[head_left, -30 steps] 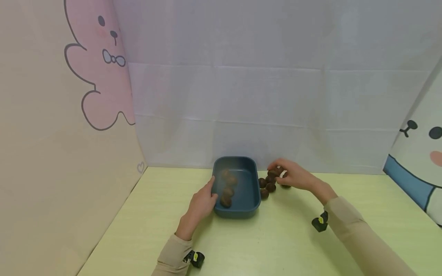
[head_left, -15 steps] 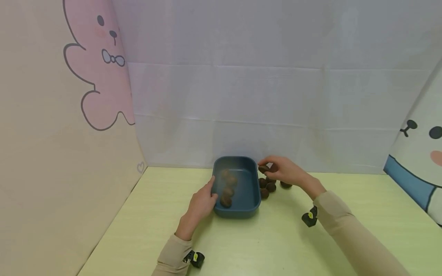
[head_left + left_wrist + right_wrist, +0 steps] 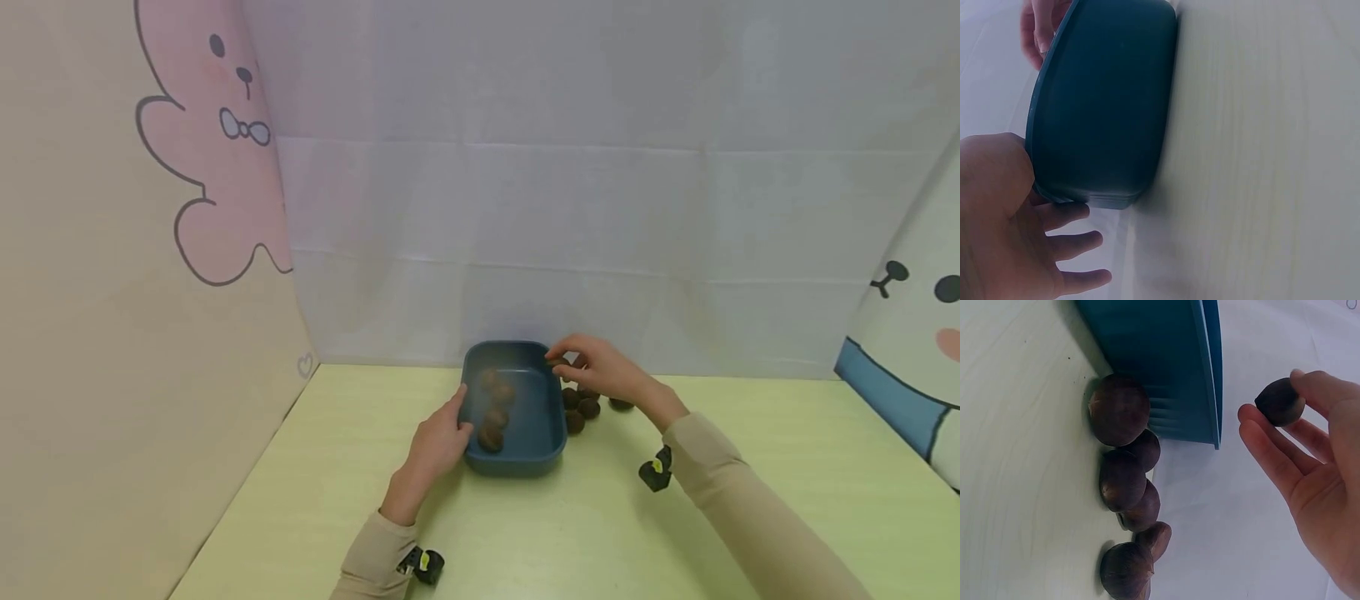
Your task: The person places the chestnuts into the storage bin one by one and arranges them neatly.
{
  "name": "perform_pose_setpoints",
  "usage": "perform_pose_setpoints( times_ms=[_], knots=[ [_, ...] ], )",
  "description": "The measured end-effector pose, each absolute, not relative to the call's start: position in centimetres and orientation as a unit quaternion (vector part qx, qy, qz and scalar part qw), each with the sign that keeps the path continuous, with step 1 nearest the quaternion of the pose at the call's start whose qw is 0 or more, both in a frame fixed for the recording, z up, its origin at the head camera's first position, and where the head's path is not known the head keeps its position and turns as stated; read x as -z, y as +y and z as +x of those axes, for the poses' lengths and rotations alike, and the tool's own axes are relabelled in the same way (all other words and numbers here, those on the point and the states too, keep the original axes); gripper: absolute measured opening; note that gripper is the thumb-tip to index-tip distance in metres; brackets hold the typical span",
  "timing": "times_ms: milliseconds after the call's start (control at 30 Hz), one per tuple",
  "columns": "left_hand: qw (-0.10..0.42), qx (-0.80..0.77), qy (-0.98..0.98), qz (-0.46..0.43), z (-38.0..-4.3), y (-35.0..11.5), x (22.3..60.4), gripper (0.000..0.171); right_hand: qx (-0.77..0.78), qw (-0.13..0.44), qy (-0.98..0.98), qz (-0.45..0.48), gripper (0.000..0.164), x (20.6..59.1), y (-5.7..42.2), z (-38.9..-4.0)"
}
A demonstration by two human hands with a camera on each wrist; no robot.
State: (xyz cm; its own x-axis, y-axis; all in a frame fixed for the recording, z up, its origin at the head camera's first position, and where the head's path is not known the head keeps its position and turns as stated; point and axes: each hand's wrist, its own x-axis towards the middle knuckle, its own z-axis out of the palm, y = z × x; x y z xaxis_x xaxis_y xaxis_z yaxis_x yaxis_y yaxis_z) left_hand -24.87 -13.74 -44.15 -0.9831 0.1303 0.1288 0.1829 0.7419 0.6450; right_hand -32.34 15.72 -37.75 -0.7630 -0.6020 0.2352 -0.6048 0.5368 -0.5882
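Note:
A dark blue rectangular bin (image 3: 534,421) stands on the table with several brown chestnuts (image 3: 495,417) in a row along its left side. My left hand (image 3: 437,446) grips the bin's left wall, thumb at the rim; the left wrist view shows some fingers spread beneath its end. My right hand (image 3: 611,371) pinches one chestnut (image 3: 1280,402) between thumb and fingertips, raised at the bin's far right rim. Several more chestnuts (image 3: 1124,480) lie on the table against the bin's right side, partly hidden under the right hand in the head view.
The pale yellow table (image 3: 525,533) ends at a white cloth wall (image 3: 585,208) just behind the bin. A side wall with a pink cartoon figure (image 3: 225,167) rises on the left. Another printed panel (image 3: 915,350) stands on the right.
My right hand has lifted a chestnut from the pile and moved it left to the bin's rim. The left hand and bin have stayed in place.

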Motion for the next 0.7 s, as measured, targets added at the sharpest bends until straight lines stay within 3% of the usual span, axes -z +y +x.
perform_pose_setpoints(
  times_ms=[200,467,700],
  knots=[
    [0.038,0.348,-0.933,-0.084,-24.8,-13.8,44.3,0.062,-0.345,-0.008,-0.873,0.345,0.026,37.9,15.2,-32.4],
    [0.037,0.348,-0.933,-0.083,-24.8,-13.7,44.2,0.063,-0.301,0.044,-0.875,0.377,0.022,37.5,13.8,-32.8],
    [0.044,0.351,-0.931,-0.086,-24.7,-13.7,44.2,0.062,-0.258,0.029,-0.890,0.375,0.024,36.8,11.6,-34.0]
  ],
)
